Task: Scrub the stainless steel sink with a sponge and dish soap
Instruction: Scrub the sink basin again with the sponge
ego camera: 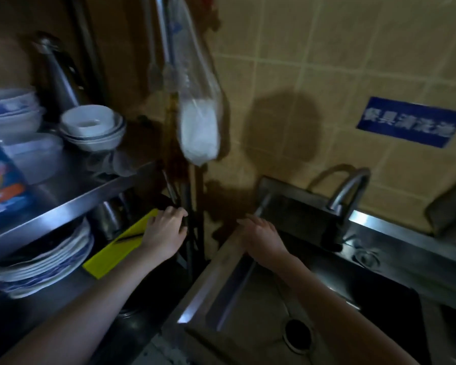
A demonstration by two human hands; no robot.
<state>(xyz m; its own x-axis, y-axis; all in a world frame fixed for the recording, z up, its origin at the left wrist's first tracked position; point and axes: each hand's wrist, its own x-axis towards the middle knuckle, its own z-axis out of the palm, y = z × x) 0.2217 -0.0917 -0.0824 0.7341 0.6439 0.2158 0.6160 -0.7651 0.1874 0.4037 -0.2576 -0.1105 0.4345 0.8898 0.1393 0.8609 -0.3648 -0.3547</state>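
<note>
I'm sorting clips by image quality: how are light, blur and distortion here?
Head view: dim light; motion blur smears the bowls, hanging bag and blue sign; a round shadow falls on the tiles; glare streaks the sink rim; wide-angle distortion bends the shelf edge.

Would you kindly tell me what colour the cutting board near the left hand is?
Bright yellow cutting board, head view.

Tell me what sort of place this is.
Probably a canteen or restaurant kitchen's dishwashing corner: a stainless steel sink with a tap, steel shelves stacked with bowls and plates, and a blue sign on the tiled wall.
</note>
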